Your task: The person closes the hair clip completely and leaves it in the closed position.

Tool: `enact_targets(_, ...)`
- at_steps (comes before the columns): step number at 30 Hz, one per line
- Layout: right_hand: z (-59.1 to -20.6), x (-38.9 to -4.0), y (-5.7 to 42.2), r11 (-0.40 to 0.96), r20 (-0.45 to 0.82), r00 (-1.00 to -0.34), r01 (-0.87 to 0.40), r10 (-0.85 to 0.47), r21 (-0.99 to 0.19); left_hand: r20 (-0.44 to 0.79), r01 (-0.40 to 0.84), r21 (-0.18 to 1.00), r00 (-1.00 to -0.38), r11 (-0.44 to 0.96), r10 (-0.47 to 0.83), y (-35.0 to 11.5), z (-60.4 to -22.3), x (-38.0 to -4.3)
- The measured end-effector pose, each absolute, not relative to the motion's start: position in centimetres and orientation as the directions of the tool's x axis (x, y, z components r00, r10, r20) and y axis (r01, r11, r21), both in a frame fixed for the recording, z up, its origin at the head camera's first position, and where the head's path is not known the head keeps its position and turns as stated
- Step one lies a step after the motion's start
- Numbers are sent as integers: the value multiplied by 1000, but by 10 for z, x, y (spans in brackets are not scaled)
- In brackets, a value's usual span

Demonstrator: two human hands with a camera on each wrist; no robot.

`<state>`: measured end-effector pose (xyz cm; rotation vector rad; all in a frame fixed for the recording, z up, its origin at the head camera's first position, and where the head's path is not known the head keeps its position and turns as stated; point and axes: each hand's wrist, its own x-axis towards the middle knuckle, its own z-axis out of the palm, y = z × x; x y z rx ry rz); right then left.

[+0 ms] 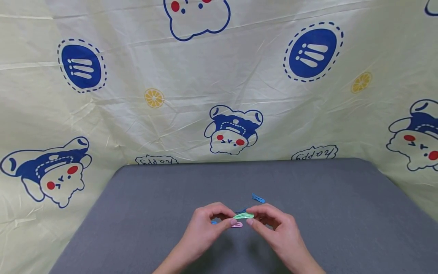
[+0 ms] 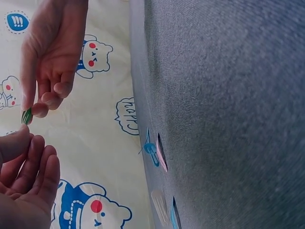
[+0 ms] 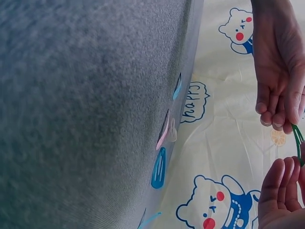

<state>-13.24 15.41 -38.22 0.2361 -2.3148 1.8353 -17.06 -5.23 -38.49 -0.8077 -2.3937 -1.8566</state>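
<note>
A green snap hair clip (image 1: 243, 215) is held above the table between both hands. My left hand (image 1: 211, 222) pinches its left end between thumb and index finger. On the other side, my right hand (image 1: 278, 225) pinches the right end the same way. In the left wrist view the green clip (image 2: 27, 116) shows partly between the fingertips. The right wrist view shows the clip (image 3: 298, 143) near the image edge, its slit frame visible. Below the hands lies a pink hair clip (image 1: 237, 225), partly covered by the left hand in the head view.
A blue hair clip (image 1: 258, 198) lies beyond the hands, and a dark blue one (image 1: 241, 211) is half hidden behind the green clip. A whitish clip (image 2: 160, 207) also rests on the grey cloth-covered table (image 1: 154, 198). A printed cream curtain (image 1: 191, 72) hangs behind.
</note>
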Motion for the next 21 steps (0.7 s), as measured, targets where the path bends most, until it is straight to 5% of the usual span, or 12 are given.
enact_targets(21, -388, -148, 176, 466, 325, -942, -326, -84, -823, 308, 477, 827, -826, 297, 472, -39, -386, -189)
